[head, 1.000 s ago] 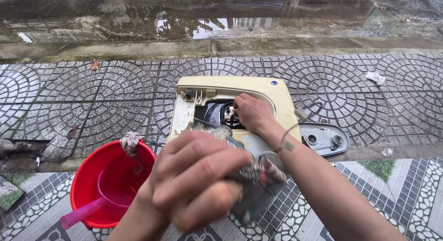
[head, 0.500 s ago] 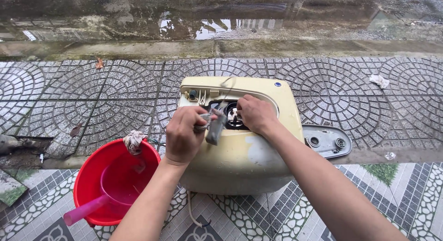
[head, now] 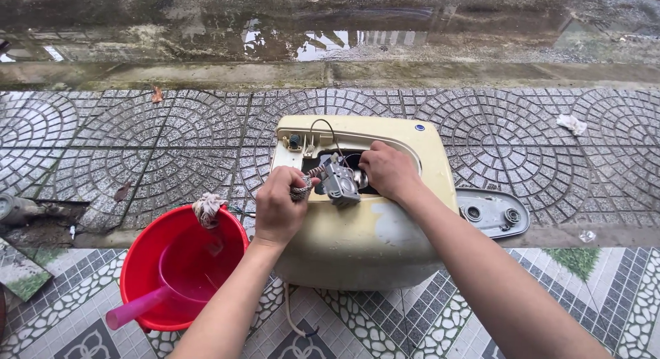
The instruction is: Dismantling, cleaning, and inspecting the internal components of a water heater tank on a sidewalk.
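Observation:
A cream plastic appliance housing (head: 371,239) lies on the tiled pavement with a dark opening facing up. My left hand (head: 280,206) is closed around a braided cable (head: 307,182) that runs to a small grey metal part (head: 340,182) at the opening's near edge. My right hand (head: 387,169) rests on the rim of the opening, fingers curled at the grey part and reaching into the hole. A thin black wire (head: 323,131) loops up from the top of the housing.
A red bucket (head: 148,259) with a pink scoop (head: 141,305) and a rag (head: 207,209) on its rim stands at my left. A grey cover plate (head: 493,212) lies right of the housing. A wet concrete curb (head: 330,74) runs across behind, with puddles beyond.
My left hand moved from close to the camera down to the opening, carrying the cable and grey part there. My right hand stayed at the opening.

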